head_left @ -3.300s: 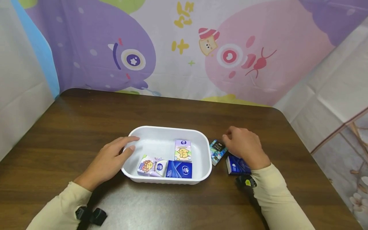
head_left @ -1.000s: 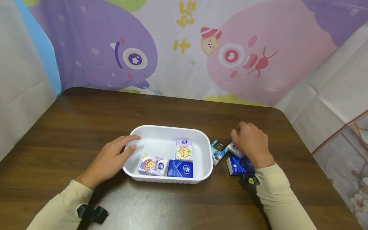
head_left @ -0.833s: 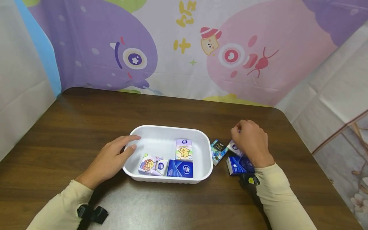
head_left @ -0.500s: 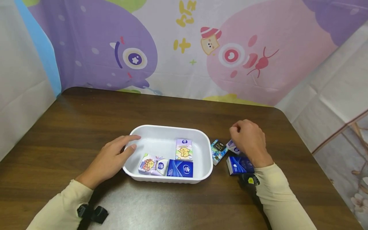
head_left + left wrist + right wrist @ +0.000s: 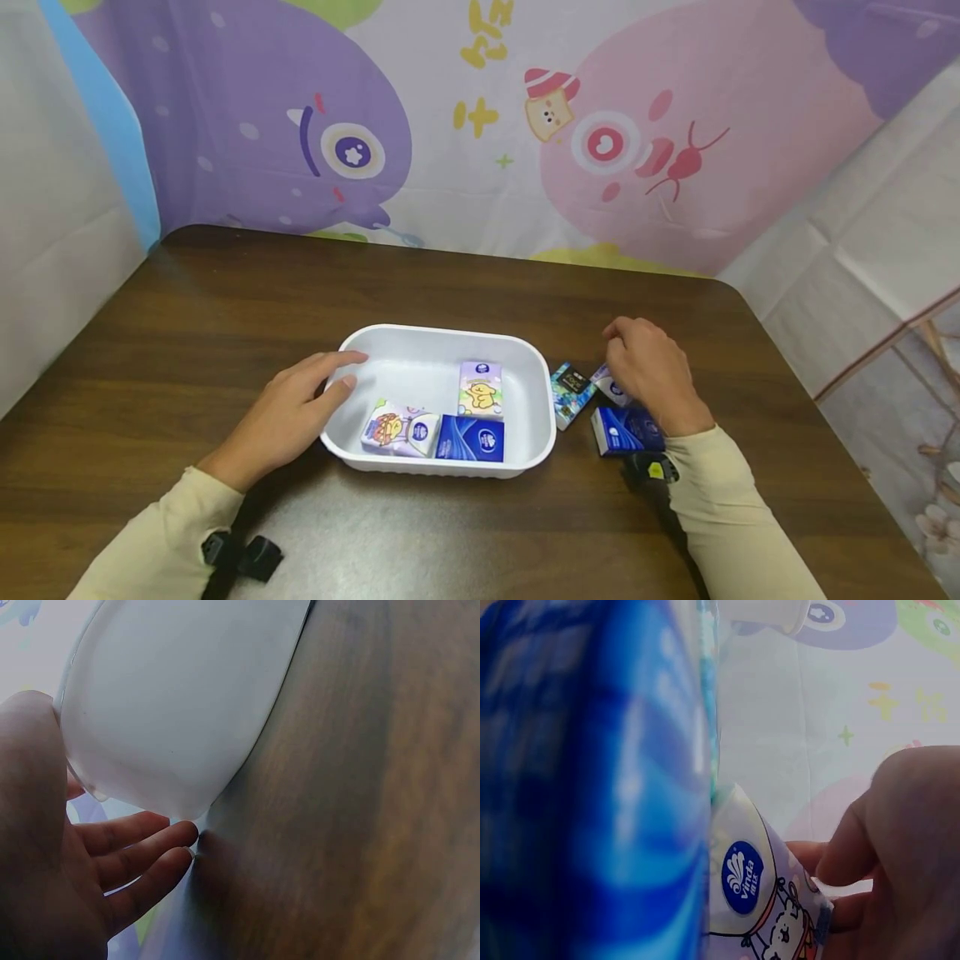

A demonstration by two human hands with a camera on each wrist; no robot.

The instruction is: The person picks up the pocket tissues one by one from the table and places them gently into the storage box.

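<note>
My left hand holds the left end of a white plastic basin. Its thumb and index finger reach over the rim, while other fingers lie along the outer wall. In the basin lie a purple tissue pack, a white-and-purple one and a dark blue one. Right of the basin, my right hand pinches a white-and-purple Vinda tissue pack by its edge. The hand partly hides this pack in the head view.
A teal flowered tissue pack lies against the basin's right side. Close below the right hand is a dark blue pack, large and blurred in the right wrist view. A cartoon-printed curtain hangs behind the brown table.
My right hand has moved slightly right since the earliest frame, uncovering part of the Vinda pack. Lately only its fingers and the pack shift slightly. The left hand and basin stay put.
</note>
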